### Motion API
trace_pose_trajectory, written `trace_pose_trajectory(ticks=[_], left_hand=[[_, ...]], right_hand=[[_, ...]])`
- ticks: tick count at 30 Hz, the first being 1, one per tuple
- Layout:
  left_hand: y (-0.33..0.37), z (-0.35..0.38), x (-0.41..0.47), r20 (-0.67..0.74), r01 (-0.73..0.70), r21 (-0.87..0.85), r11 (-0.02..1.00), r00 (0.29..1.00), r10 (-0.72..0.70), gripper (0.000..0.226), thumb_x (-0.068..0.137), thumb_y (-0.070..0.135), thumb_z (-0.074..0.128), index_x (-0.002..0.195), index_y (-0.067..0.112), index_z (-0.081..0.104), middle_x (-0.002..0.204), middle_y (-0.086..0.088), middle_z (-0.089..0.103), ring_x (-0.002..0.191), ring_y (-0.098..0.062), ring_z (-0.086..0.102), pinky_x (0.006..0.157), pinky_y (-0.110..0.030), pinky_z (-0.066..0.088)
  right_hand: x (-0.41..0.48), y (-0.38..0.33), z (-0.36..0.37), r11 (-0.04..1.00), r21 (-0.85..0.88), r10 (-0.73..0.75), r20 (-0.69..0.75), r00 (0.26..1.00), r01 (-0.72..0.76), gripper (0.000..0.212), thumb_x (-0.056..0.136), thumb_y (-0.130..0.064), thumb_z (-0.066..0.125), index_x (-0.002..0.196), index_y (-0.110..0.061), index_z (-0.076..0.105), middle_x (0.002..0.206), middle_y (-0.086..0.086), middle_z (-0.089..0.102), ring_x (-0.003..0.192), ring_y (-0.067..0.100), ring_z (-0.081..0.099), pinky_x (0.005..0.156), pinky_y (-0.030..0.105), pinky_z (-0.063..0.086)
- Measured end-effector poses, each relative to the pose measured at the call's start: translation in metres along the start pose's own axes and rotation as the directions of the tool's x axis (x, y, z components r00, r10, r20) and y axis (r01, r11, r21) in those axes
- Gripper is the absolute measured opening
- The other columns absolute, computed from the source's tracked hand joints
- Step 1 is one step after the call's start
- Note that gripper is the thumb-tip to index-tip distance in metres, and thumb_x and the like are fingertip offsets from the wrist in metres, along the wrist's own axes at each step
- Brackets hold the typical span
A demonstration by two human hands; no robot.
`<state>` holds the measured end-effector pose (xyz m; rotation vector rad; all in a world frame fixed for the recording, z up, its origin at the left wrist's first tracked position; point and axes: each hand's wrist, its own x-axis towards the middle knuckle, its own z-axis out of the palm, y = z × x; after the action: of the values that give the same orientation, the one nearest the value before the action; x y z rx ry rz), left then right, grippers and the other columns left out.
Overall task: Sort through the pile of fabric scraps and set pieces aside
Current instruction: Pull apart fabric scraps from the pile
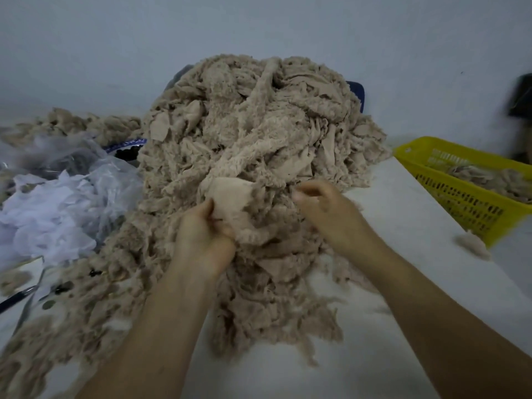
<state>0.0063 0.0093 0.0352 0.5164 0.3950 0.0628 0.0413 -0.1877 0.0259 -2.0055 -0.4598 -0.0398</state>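
A tall pile of beige fleecy fabric scraps [253,133] covers the middle of the white table [403,326]. My left hand [204,240] grips a smooth beige scrap [230,197] at the front of the pile, fingers curled round its lower edge. My right hand [325,211] is just to the right, over the pile, blurred, its fingertips pinched together on what looks like a thin wisp of fabric.
A yellow slotted basket [466,203] with several beige scraps stands at the right. A loose tuft [472,246] lies before it. White and clear plastic bags [57,203] lie at the left, more scraps [86,122] behind them. Scissors [20,295] rest at the left edge.
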Motion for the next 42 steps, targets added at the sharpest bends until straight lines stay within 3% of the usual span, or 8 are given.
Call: trace_pose_trajectory(ticks=[5,12,15,19,24,29,39,42], left_hand=[[-0.015,0.009,-0.012,0.135,-0.045,0.104,0.994,0.990,0.030,0.033,0.103,0.016,0.048,0.128,-0.002,0.060,0.121,-0.019,0.070,0.107,-0.026,0.071,0.076,-0.035,0.062],[-0.015,0.005,-0.012,0.233,-0.206,0.265,0.942,0.962,0.145,0.032,0.100,0.031,0.054,0.128,0.017,0.060,0.112,0.000,0.075,0.101,-0.011,0.072,0.080,-0.025,0.059],[-0.043,-0.006,-0.015,0.385,-0.369,0.684,0.629,0.915,0.119,0.047,0.084,0.070,0.059,0.124,0.045,0.056,0.120,0.028,0.066,0.107,0.010,0.063,0.084,-0.015,0.053],[-0.068,-0.018,-0.010,0.485,-0.500,0.858,0.118,0.864,0.134,0.021,0.096,0.039,0.062,0.117,0.038,0.062,0.100,0.017,0.072,0.088,-0.006,0.070,0.066,-0.019,0.055],[-0.053,-0.022,0.001,0.458,-0.466,0.884,0.041,0.880,0.124,0.029,0.103,0.024,0.052,0.095,-0.002,0.063,0.079,-0.015,0.066,0.070,-0.029,0.064,0.059,-0.020,0.050],[-0.041,-0.030,0.008,0.494,-0.479,0.870,-0.120,0.843,0.213,0.028,0.105,0.036,0.047,0.080,0.024,0.048,0.068,0.004,0.053,0.059,-0.005,0.046,0.060,-0.030,0.043],[0.007,-0.044,0.035,0.018,-0.325,0.855,0.404,0.797,0.603,0.038,0.105,0.039,0.044,0.076,0.018,0.055,0.082,-0.005,0.061,0.086,-0.024,0.060,0.078,-0.037,0.050],[0.014,-0.048,0.030,0.075,-0.365,0.857,0.364,0.787,0.612,0.033,0.105,0.036,0.047,0.078,0.021,0.061,0.080,-0.005,0.067,0.085,-0.029,0.067,0.077,-0.041,0.053]], right_hand=[[-0.010,-0.031,0.034,0.995,-0.074,-0.058,0.169,0.984,0.072,0.042,0.091,-0.057,0.057,0.069,-0.022,0.058,0.054,-0.014,0.057,0.050,0.001,0.052,0.050,0.022,0.040],[-0.020,-0.023,0.021,0.933,0.315,0.172,0.033,0.985,-0.174,0.052,0.096,-0.051,0.053,0.086,-0.002,0.067,0.087,0.011,0.075,0.082,0.021,0.071,0.071,0.029,0.057],[-0.013,-0.028,0.012,0.915,0.364,0.218,-0.084,0.972,-0.174,0.042,0.098,-0.045,0.054,0.095,-0.009,0.074,0.088,0.007,0.077,0.089,0.023,0.072,0.085,0.040,0.058],[-0.008,-0.031,0.012,0.938,0.289,0.235,-0.131,0.963,-0.190,0.044,0.096,-0.052,0.054,0.099,-0.012,0.071,0.083,0.004,0.075,0.081,0.017,0.071,0.091,0.047,0.054],[0.006,-0.022,0.002,0.860,0.484,0.322,-0.271,0.907,-0.161,0.067,0.096,-0.059,0.048,0.150,-0.021,0.039,0.149,-0.002,0.047,0.136,0.019,0.046,0.112,0.041,0.039],[0.021,-0.004,-0.020,0.640,0.751,0.522,-0.272,0.808,-0.160,0.044,0.100,-0.051,0.048,0.130,-0.020,0.052,0.085,-0.001,0.074,0.068,0.015,0.069,0.061,0.033,0.059],[0.013,0.020,-0.051,0.456,0.889,0.546,-0.323,0.773,0.049,0.037,0.104,-0.044,0.041,0.106,-0.016,0.065,0.080,0.000,0.077,0.075,0.015,0.074,0.056,0.029,0.057],[0.009,0.021,-0.063,0.491,0.871,0.577,-0.348,0.739,0.026,0.040,0.104,-0.045,0.042,0.125,-0.015,0.059,0.106,0.003,0.073,0.104,0.022,0.070,0.073,0.031,0.060]])
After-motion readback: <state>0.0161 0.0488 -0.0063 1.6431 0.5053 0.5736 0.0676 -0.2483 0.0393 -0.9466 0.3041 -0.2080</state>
